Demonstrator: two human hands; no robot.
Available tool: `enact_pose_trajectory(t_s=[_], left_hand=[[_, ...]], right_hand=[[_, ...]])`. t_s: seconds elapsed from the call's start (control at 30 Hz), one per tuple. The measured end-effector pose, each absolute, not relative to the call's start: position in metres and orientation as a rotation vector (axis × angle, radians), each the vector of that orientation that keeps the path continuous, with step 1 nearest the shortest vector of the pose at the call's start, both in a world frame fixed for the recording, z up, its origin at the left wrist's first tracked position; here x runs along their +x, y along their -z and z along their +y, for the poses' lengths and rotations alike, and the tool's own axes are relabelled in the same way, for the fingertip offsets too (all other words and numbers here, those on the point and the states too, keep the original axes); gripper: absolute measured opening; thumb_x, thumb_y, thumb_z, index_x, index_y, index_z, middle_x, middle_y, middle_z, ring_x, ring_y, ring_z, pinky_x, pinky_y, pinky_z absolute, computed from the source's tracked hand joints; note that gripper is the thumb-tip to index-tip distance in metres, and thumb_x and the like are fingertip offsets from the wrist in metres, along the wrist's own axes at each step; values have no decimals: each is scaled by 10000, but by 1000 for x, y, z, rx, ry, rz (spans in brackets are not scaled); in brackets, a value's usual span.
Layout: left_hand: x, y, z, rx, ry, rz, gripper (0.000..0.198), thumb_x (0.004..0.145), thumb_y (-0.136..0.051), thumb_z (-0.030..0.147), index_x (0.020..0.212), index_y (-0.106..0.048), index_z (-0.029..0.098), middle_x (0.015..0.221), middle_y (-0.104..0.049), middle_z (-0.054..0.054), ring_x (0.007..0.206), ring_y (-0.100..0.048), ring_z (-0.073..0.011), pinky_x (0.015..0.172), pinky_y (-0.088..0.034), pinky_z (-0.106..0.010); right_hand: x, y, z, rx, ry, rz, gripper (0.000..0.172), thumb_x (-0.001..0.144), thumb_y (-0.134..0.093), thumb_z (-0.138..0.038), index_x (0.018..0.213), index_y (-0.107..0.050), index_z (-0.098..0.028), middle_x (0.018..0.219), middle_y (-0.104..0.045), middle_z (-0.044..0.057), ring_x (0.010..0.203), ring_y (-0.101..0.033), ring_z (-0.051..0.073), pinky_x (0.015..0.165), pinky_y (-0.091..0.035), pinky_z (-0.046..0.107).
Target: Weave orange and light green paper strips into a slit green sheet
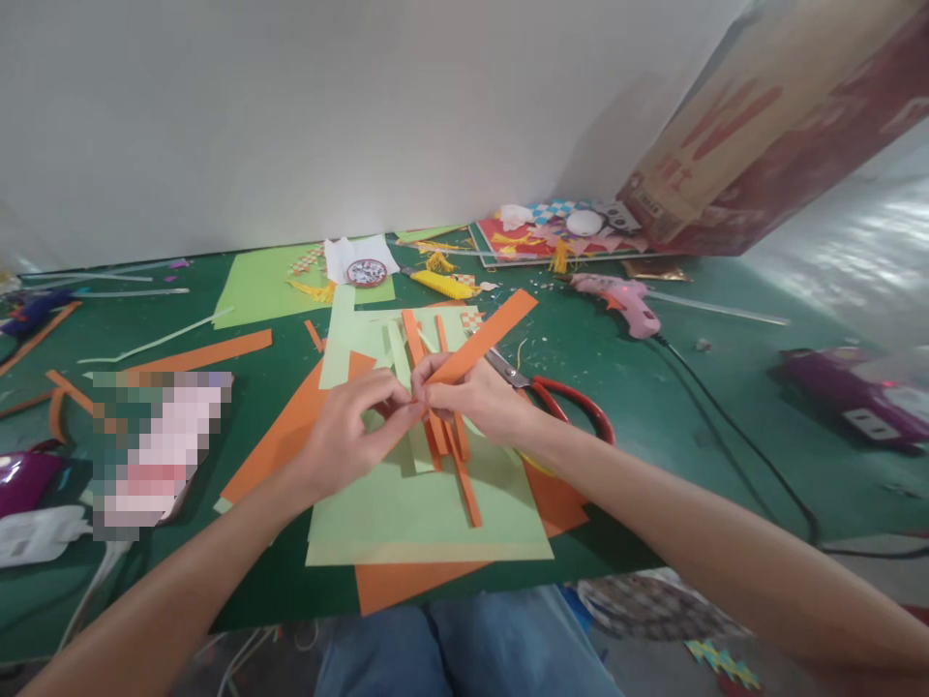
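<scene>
My right hand (490, 399) is closed on a wide orange paper strip (490, 337), which slants up to the right. The fingertips of my left hand (359, 426) pinch together at the strip's lower end, touching those of the right hand. What lies exactly between the fingertips is partly hidden. Beneath both hands, narrow orange strips (464, 489) and a pale green strip (402, 363) rest on pale green paper sheets (428, 528). Red-handled scissors (562, 397) lie beside my right wrist, partly covered by it.
A pink glue gun (616, 302) with a black cable lies to the right, near a purple power socket (856, 402). A yellow cutter (442, 284) is behind the hands. At left are a phone (164, 450) and a white charger (40, 535). A cardboard box (769, 126) stands back right.
</scene>
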State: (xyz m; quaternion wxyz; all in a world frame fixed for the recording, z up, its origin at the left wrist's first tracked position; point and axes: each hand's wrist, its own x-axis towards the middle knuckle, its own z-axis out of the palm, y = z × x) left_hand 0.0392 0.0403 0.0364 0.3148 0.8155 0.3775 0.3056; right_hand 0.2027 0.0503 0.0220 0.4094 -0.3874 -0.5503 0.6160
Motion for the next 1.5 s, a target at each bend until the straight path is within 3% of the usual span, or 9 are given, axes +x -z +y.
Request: enact_pose_trajectory(t_s=[0.6, 1.0, 1.5], left_hand=[[39, -39, 41, 1961, -824, 958, 235, 816, -536, 272, 606, -480, 181, 593, -476, 28, 554, -445, -101, 527, -360, -230], [39, -41, 43, 2008, -674, 1009, 201, 823, -526, 287, 653, -543, 181, 664, -567, 10, 608, -499, -119, 561, -390, -238], [39, -43, 41, 2046, -734, 1007, 256, 828, -508, 279, 593, -500, 176, 587, -508, 24, 549, -456, -105, 525, -352, -224]], right_hand=[[224, -28, 62, -968, -1431, -1505, 62, 642, -589, -202, 603, -567, -160, 571, -508, -28, 482, -428, 75, 463, -316, 232], [214, -32, 53, -983, -1546, -1539, 62, 623, -577, -207, 605, -554, -151, 549, -496, -39, 482, -416, 67, 447, -297, 214], [223, -35, 61, -982, -1413, -1588, 78, 638, -589, -216, 609, -556, -152, 569, -513, -35, 474, -418, 63, 440, -309, 213]])
